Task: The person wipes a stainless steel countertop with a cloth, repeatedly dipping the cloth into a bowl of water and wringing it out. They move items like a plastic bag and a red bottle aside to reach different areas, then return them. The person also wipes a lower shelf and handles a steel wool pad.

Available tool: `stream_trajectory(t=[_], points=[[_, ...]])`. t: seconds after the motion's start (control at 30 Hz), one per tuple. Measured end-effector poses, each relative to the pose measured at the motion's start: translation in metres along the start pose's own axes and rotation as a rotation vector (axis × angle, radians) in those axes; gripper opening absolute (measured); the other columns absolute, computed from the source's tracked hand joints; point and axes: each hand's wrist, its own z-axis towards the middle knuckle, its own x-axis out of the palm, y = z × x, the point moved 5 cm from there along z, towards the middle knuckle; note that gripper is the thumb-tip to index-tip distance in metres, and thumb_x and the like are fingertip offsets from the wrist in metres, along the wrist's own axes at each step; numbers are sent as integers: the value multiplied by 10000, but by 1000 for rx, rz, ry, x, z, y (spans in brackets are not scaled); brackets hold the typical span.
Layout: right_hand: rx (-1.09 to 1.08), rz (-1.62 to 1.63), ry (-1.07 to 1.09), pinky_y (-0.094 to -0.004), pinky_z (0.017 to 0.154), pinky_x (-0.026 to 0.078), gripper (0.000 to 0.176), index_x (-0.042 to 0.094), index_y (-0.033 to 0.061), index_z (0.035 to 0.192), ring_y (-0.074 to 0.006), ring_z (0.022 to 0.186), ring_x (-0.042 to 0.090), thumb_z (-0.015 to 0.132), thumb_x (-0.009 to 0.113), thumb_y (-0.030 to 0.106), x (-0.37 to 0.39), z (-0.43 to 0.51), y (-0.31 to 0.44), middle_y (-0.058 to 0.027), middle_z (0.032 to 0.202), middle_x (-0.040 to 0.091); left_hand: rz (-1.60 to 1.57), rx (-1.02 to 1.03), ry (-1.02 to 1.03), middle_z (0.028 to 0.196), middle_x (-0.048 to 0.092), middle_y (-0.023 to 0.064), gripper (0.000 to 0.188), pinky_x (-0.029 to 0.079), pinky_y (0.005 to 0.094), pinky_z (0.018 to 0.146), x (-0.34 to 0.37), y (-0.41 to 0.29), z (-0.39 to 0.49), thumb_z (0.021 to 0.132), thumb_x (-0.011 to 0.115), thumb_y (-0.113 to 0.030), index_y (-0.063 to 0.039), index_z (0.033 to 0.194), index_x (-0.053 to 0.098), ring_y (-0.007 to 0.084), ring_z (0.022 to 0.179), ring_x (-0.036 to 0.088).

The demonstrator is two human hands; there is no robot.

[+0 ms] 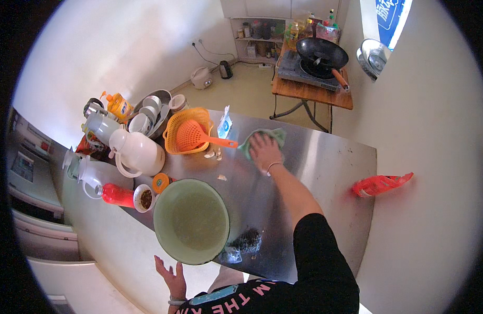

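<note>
My right hand (264,152) lies with spread fingers on a green cloth (280,137), pressing it against the stainless-steel tabletop (273,204). Below the basin's near edge, my left hand (171,276) is raised with its fingers apart and nothing in it. The large pale green basin (222,212) rests at the table's front left and appears to hold cloudy liquid. Beside it, toward me, are a dark wet smear (249,240) and a crumpled clear plastic piece (230,255). Small pale scraps (210,154) lie left of the cloth.
A yellow plastic basket (167,137) holds an orange slotted scoop (191,135), its handle reaching toward the cloth. A soft packet (225,125) stands behind. Leftward crowd a white jug (137,153), bowls (140,123) and a red bottle (117,195). A red bag (379,185) sits at the right edge.
</note>
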Motion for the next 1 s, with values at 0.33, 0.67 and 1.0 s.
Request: stream_trajectory(t=[0.33, 0.67, 1.0], points=[[-233, 128, -70, -482, 1107, 303, 477, 516, 194, 1440, -309, 1362, 414, 1003, 494, 384, -21, -153, 97, -56, 1515, 458, -849, -395, 436, 1436, 468, 154, 657, 607, 509, 868, 38, -5, 26, 1006, 557, -274, -147, 1532, 183, 355, 1174, 624], [15, -30, -54, -593, 1097, 309, 553, 440, 169, 1492, -339, 1402, 354, 999, 443, 419, -21, -82, 57, -63, 1565, 384, -890, -664, 581, 1221, 611, 183, 492, 598, 468, 894, 51, 48, 47, 851, 584, -92, 43, 1309, 468, 340, 1098, 659], [181, -49, -7, -525, 1214, 186, 594, 326, 201, 1568, -305, 1516, 224, 1030, 372, 448, 14, 87, 16, -31, 1657, 255, -980, -657, 656, 1353, 533, 161, 565, 506, 478, 1058, 50, 48, 45, 849, 542, 10, 27, 1389, 375, 330, 1239, 572]])
